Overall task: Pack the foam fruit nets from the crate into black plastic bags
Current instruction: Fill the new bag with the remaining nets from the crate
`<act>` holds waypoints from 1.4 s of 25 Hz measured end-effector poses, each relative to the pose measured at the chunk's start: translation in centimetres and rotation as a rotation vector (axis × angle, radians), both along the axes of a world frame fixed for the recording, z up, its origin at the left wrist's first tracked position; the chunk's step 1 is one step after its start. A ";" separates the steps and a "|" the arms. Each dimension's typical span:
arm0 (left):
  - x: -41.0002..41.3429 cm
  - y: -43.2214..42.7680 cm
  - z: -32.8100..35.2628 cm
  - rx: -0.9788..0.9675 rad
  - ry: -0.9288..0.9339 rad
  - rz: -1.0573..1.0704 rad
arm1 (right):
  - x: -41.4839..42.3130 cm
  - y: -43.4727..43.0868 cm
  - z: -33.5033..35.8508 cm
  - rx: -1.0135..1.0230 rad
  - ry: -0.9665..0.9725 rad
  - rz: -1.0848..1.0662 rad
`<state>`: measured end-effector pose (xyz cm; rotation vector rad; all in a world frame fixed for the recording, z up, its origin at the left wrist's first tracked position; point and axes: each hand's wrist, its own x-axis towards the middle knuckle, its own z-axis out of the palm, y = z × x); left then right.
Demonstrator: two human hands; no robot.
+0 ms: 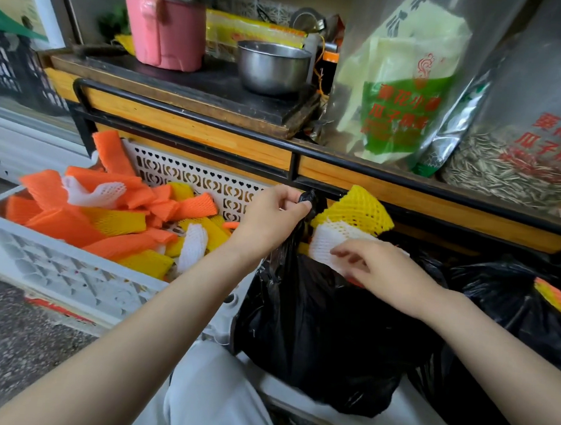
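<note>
A white plastic crate at the left holds several orange, yellow and white foam fruit nets. To its right a black plastic bag bulges, its mouth held up. My left hand pinches the bag's black handle at the top. My right hand lies with straight fingers on a white foam net at the bag's mouth. A yellow net sticks up behind it. Another black bag sits further right, with a yellow and orange net showing in it.
A wooden counter with a black metal rail runs behind the crate and bags. On it stand a pink pot, a steel bowl and clear bags of sunflower seeds. My pale trouser leg is below.
</note>
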<state>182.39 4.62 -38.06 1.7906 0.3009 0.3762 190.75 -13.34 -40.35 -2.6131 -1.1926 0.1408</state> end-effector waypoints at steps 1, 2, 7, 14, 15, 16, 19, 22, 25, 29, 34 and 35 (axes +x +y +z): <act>0.0 0.0 -0.1 0.012 -0.003 0.000 | 0.1 -0.1 0.1 0.009 -0.053 -0.015; 0.0 -0.1 -0.2 0.015 -0.008 0.000 | 0.0 -0.2 0.3 -0.002 -0.078 -0.021; -0.4 0.7 -0.4 0.067 -0.044 -0.015 | -1.3 1.3 2.3 0.113 -0.192 -0.043; -5.0 10.1 -5.4 0.497 0.036 0.134 | -5.4 10.4 4.4 0.473 -0.358 0.212; -6.0 12.1 -6.5 0.576 0.082 0.138 | -5.5 12.3 3.9 0.461 -0.321 0.248; -6.8 13.9 -7.4 0.636 0.128 0.143 | -5.5 14.2 3.2 0.431 -0.271 0.277; -8.3 19.3 -9.0 0.745 0.206 0.234 | -4.7 20.8 0.1 0.304 -0.113 0.305; -8.5 24.6 -9.7 0.839 0.243 0.367 | -3.3 27.4 -3.7 0.173 0.014 0.274; -8.8 29.3 -10.5 0.857 0.376 0.506 | -2.3 33.2 -6.8 0.065 0.080 0.261; -9.8 33.1 -12.3 0.674 0.505 0.496 | -1.5 40.0 -9.4 0.026 0.114 0.286; -10.2 34.2 -13.6 0.607 0.295 0.588 | -1.1 46.7 -10.4 -0.054 0.029 0.330; -10.1 34.2 -13.7 0.596 0.256 0.599 | -1.1 47.7 -10.4 -0.072 0.009 0.341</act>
